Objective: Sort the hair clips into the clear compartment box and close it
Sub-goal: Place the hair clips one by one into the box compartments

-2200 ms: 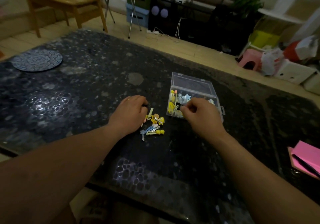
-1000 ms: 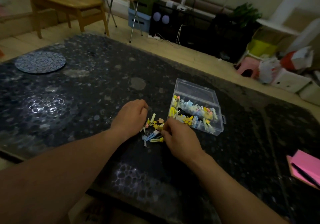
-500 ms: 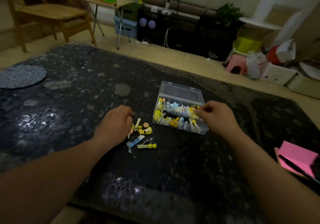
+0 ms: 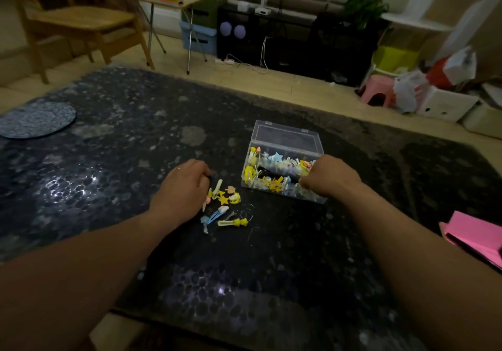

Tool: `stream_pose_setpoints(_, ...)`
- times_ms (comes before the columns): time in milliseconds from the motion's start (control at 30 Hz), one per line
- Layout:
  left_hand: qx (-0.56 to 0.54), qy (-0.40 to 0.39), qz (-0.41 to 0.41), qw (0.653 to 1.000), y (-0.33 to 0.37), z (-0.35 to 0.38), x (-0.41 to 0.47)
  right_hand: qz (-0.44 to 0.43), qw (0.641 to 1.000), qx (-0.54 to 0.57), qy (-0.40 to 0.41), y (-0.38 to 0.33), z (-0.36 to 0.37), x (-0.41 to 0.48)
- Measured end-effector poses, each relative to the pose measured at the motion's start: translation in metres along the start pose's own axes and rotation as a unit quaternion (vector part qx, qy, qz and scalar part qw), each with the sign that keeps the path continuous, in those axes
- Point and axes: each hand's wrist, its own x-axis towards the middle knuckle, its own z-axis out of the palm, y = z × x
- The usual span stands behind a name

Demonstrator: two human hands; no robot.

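Clear plastic under right hand (image 4: 330, 178): curled fingers dip into the right end of the lid-up clear compartment box (image 4: 285, 144), grip hidden. Left hand (image 4: 182, 187) curled, contents hidden, just beside loose yellow and blue hair clips (image 4: 224, 204), mid dark speckled table (image 4: 108, 160).

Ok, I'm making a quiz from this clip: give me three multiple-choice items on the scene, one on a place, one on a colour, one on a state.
1. On which side of the box do the loose clips lie?
A) left B) behind C) right
2. The pad at the right edge is:
A) green B) pink C) white
3. The box's lid is:
A) shut B) open C) taken off

Answers:
1 A, the pile sits off the box's left end.
2 B, its cover is plainly pink.
3 B, it is hinged back behind the filled compartments.
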Motion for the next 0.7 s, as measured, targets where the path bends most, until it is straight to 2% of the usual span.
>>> stream_pose_setpoints(167,-0.003,0.002,0.008,1.0,0.001,-0.002,-0.001,0.002,1.0,-0.025,-0.001,0.003,-0.001,-0.004)
stream_pose_setpoints(300,-0.011,0.003,0.008,1.0,0.004,-0.007,-0.001,-0.025,0.996,0.021,0.08,0.001,-0.004,-0.025)
stream_pose_setpoints(400,-0.02,0.0,0.017,1.0,0.007,-0.01,-0.002,-0.09,0.986,0.076,0.12,-0.014,-0.004,-0.055)
stream_pose_setpoints(567,-0.114,-0.031,-0.02,0.993,0.007,-0.017,0.001,-0.229,0.967,0.111,0.031,-0.061,0.02,-0.094)
stream_pose_setpoints(700,-0.113,-0.079,-0.028,0.99,0.002,-0.023,0.008,-0.234,0.968,0.074,0.056,-0.094,0.038,-0.092)
